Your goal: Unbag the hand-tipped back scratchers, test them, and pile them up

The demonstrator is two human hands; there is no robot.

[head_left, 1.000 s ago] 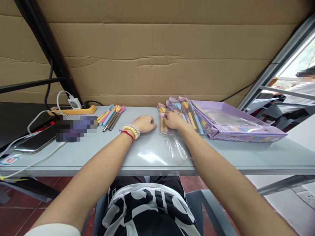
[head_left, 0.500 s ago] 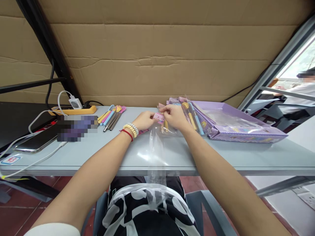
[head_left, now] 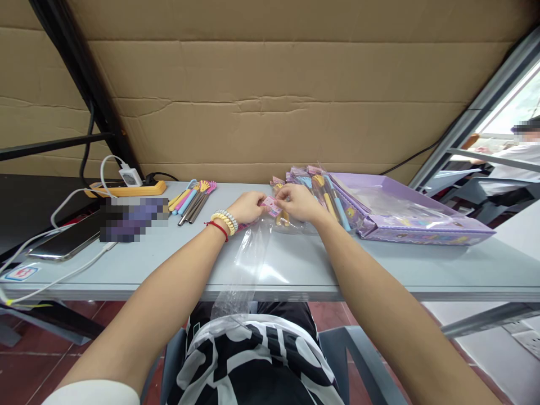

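My left hand (head_left: 248, 208) pinches a small pink printed card (head_left: 272, 206) by its left side. Over its right edge, the closed fingertips of my right hand (head_left: 298, 201) meet the same card. A long clear plastic bag (head_left: 247, 256) hangs from under my left hand, over the table edge and onto my lap. Just below the right fingers lie yellow pieces (head_left: 282, 218) in clear wrapping, partly hidden. Behind and right of that hand are wrapped pen-like sticks (head_left: 329, 199) in yellow, blue and brown.
Loose pen-like sticks (head_left: 193, 202) with fanned tops lie left of my hands. A purple tray-like box (head_left: 426, 232) holding clear plastic stands on the right. At left are a phone (head_left: 63, 242), white cables and a yellow power strip (head_left: 126, 190). Cardboard (head_left: 270, 73) lines the back.
The pink card has tilted, and my right fingers have shifted slightly along it. The hanging clear plastic has swung to the left.
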